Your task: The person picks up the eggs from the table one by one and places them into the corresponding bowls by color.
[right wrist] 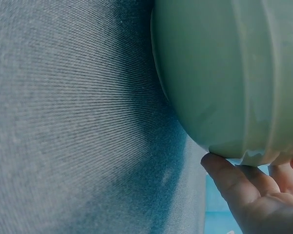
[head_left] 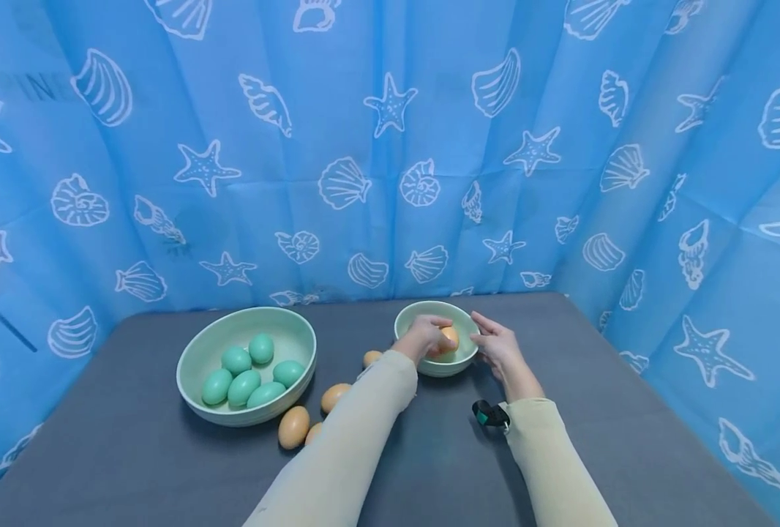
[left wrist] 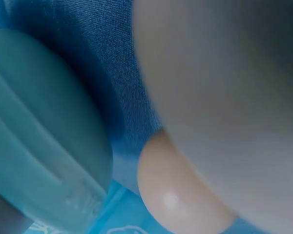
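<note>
A small pale-green bowl [head_left: 439, 369] stands right of centre on the table. My left hand [head_left: 424, 335] reaches into it and holds a brown egg [head_left: 451, 337] between fingers and thumb. Orange-brown also shows below that egg; I cannot tell whether it is another egg. My right hand [head_left: 498, 348] grips the bowl's right side, and in the right wrist view its fingers [right wrist: 229, 180] curl against the outer wall [right wrist: 210, 83]. In the left wrist view, another brown egg [left wrist: 180, 190] lies beside the bowl [left wrist: 44, 126], partly hidden by a blurred pale shape.
To the left stands a larger pale-green bowl [head_left: 189, 362] with several green eggs [head_left: 244, 387] inside. Several brown eggs [head_left: 294, 427] lie on the grey table [head_left: 133, 468] between the bowls, partly behind my left sleeve [head_left: 344, 454]. A blue shell-patterned curtain [head_left: 390, 219] surrounds the table.
</note>
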`<state>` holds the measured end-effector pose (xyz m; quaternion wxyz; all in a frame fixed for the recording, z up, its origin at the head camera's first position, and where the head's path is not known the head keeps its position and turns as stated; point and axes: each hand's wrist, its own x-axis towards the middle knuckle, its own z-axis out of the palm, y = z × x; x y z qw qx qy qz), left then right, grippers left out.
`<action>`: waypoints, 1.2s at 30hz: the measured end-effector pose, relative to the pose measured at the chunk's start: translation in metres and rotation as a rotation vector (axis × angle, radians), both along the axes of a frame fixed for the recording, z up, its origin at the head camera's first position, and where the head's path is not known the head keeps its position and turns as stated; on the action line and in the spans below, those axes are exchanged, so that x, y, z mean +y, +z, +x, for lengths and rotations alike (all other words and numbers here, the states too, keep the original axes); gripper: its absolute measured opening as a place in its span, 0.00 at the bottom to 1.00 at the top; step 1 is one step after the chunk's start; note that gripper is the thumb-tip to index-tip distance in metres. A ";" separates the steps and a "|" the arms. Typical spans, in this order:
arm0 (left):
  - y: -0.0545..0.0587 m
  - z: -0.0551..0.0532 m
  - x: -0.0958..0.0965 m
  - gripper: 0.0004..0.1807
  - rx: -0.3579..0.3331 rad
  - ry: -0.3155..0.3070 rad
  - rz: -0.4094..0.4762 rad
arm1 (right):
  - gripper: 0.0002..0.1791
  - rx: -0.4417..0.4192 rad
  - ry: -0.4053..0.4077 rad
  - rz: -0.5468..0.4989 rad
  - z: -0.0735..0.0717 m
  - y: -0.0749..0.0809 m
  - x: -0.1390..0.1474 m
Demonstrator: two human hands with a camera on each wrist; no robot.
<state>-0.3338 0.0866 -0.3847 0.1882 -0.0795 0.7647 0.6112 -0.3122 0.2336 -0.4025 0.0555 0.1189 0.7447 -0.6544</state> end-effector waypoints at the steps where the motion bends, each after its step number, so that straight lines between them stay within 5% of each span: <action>1: -0.001 0.000 0.000 0.26 -0.003 -0.008 -0.021 | 0.31 0.001 0.000 0.001 0.000 -0.001 -0.001; 9: -0.010 -0.007 0.000 0.27 0.012 -0.056 -0.123 | 0.31 -0.005 0.010 0.002 0.002 -0.001 -0.006; 23: -0.009 -0.011 -0.001 0.29 -0.028 -0.062 -0.138 | 0.31 0.002 -0.004 -0.010 0.004 0.003 -0.009; 29: 0.001 -0.001 -0.008 0.31 -0.023 -0.093 -0.147 | 0.30 0.007 -0.018 -0.002 0.003 0.002 -0.012; 36: 0.031 0.010 -0.021 0.31 0.062 -0.164 -0.231 | 0.30 0.000 -0.026 0.010 0.003 0.000 -0.007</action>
